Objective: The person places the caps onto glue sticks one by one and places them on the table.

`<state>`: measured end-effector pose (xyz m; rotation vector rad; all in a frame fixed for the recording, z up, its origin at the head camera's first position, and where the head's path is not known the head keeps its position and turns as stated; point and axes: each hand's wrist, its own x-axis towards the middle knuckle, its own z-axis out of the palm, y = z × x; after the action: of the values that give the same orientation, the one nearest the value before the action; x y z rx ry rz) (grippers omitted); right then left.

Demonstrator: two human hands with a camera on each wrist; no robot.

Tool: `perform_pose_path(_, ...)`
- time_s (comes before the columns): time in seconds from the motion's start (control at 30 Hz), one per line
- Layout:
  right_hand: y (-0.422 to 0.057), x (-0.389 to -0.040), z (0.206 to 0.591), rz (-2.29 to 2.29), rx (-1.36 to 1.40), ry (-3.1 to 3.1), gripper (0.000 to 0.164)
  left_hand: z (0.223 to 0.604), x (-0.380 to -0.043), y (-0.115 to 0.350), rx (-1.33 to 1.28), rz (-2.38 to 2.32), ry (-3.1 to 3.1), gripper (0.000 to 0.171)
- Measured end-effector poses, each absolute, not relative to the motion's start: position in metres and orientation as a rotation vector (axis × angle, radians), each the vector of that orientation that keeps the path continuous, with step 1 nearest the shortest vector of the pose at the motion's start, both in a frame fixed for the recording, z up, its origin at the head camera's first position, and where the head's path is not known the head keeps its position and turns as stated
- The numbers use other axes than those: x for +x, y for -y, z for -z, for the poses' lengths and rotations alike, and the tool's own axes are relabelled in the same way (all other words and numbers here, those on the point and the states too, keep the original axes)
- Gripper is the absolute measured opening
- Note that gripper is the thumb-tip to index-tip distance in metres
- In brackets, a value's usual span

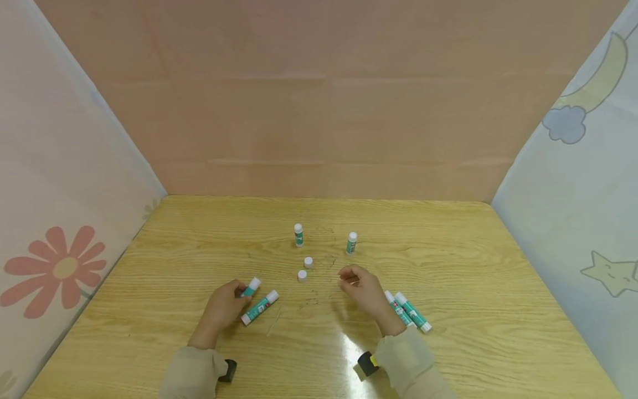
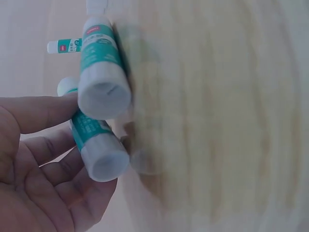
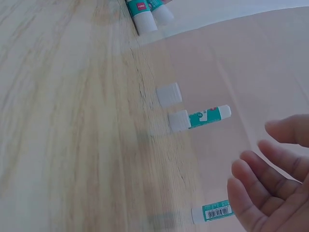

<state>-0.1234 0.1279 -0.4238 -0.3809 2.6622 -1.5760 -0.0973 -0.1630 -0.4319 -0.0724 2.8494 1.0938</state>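
Note:
My left hand (image 1: 221,307) pinches a green-and-white glue stick (image 1: 253,284) between thumb and fingers, close over the table at the left. Beside it lies a second glue stick (image 1: 260,307), which overlaps the held one in the left wrist view. My right hand (image 1: 363,291) hovers empty over the table, its fingers (image 3: 260,174) loosely bent and the thumb apart from them. Nearest ahead and to its left are two short white caps, a farther cap (image 1: 308,262) and a nearer cap (image 1: 302,275). Two more glue sticks stand upright behind, a left one (image 1: 298,235) and a right one (image 1: 351,243).
Right of my right forearm, two glue sticks lie side by side, the outer glue stick (image 1: 413,313) farther right. The wooden table (image 1: 473,266) ends at a brown back wall (image 1: 324,122). Patterned panels flank it on both sides.

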Motion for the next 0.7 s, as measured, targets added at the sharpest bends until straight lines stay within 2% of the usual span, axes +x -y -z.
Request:
perform_pose_path(0.23,-0.131,-0.128,0.425,1.606,-0.408,-2.661,0.016,0.433,-0.100,0.166,-0.086,-1.047,-2.836,0.021)
perform_pose_path(0.47,-0.137,-0.132,0.429,1.663,-0.590,-2.679,0.020,0.433,-0.099,0.169,-0.061,-1.014,-2.838,0.021)
perform_pose_path(0.7,-0.135,-0.134,0.422,1.611,-0.304,-2.683,0.015,0.434,-0.101,0.169,-0.054,-0.983,-2.834,0.021)
